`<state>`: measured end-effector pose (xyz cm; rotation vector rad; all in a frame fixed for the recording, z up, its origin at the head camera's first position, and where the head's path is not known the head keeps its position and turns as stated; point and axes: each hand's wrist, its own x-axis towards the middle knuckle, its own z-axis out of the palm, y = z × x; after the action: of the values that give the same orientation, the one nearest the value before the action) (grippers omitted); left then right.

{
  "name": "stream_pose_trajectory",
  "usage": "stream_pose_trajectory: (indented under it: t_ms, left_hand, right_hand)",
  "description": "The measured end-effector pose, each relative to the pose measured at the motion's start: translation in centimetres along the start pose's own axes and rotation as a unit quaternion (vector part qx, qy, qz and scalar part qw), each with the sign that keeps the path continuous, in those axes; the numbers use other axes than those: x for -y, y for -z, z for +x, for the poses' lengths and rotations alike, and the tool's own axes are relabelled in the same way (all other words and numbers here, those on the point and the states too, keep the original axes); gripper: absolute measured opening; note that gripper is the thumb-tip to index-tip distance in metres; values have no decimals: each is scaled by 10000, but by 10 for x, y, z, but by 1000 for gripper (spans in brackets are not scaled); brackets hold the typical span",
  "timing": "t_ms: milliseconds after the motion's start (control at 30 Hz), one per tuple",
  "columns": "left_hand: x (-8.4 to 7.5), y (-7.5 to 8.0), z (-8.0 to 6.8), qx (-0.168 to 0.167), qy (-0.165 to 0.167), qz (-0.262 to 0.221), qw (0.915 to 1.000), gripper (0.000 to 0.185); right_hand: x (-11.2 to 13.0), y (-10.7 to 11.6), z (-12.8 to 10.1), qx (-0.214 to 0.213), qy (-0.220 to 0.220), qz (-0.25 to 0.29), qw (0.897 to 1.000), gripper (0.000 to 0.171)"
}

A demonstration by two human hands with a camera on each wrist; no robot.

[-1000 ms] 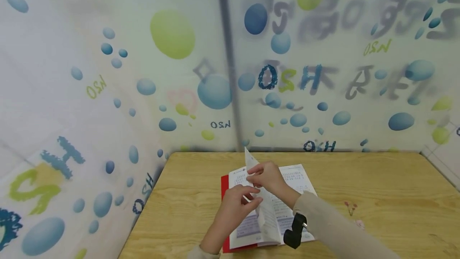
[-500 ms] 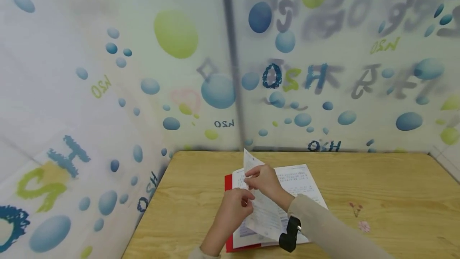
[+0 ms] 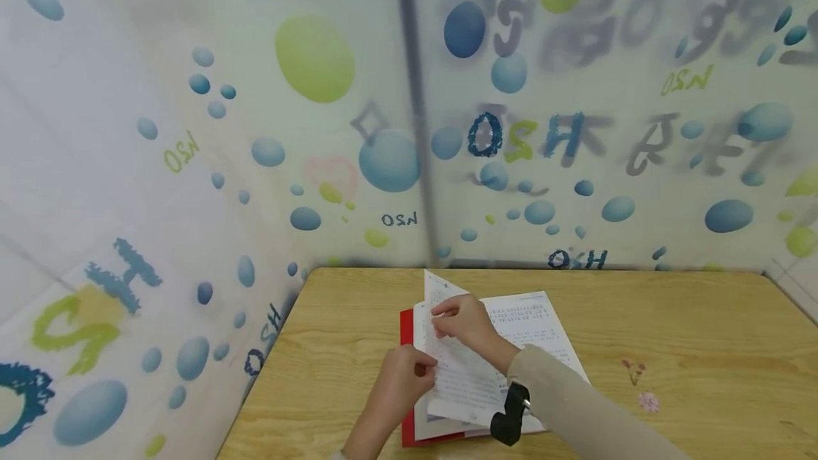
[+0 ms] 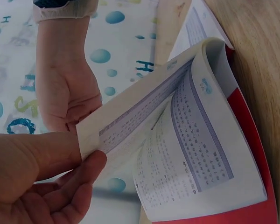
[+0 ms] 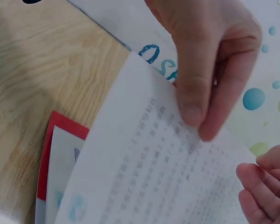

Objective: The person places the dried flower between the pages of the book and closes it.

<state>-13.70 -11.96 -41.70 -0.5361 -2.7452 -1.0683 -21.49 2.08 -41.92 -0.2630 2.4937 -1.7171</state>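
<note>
A wooden table (image 3: 671,332) set against bubble-print screens (image 3: 192,126) carries a red-covered book (image 3: 511,346), open near its left rear corner with bare tabletop to the right. The right hand (image 3: 463,321) pinches a lifted page (image 3: 447,368) by its top edge, apparently mid-turn; the left hand (image 3: 399,378) pinches the page's lower edge.

**A page pinched between finger and thumb**

The right hand (image 5: 210,60) pinches the upper edge of a printed page (image 5: 149,182), finger and thumb curled over the paper. The page is lifted and slants across a book with a red cover (image 5: 49,154), which lies on a wooden table (image 5: 32,74). At the right edge, the fingers of the left hand (image 5: 266,186) touch the same page. Behind is a wall with blue and green dots (image 5: 261,93).
</note>
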Motion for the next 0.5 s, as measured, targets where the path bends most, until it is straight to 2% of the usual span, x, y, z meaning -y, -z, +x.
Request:
stream_pose_trajectory:
  t_ms: [133, 267, 433, 500]
  left_hand:
    - [11, 0, -4, 184, 236, -311, 9991, 7]
    - [22, -2, -7, 469, 645, -619, 9949, 5]
    - [34, -5, -12, 634, 1032, -744, 9899, 7]
    - [39, -7, -14, 677, 1092, -798, 9885, 7]
  right_hand:
    - [-9, 9, -1, -44, 13, 58, 10000, 16]
    - [-20, 25, -2, -150, -237, 54, 9996, 17]
    - [-39, 49, -4, -264, -534, -61, 9982, 17]
    - [-46, 60, -8, -290, -596, -141, 9977, 18]
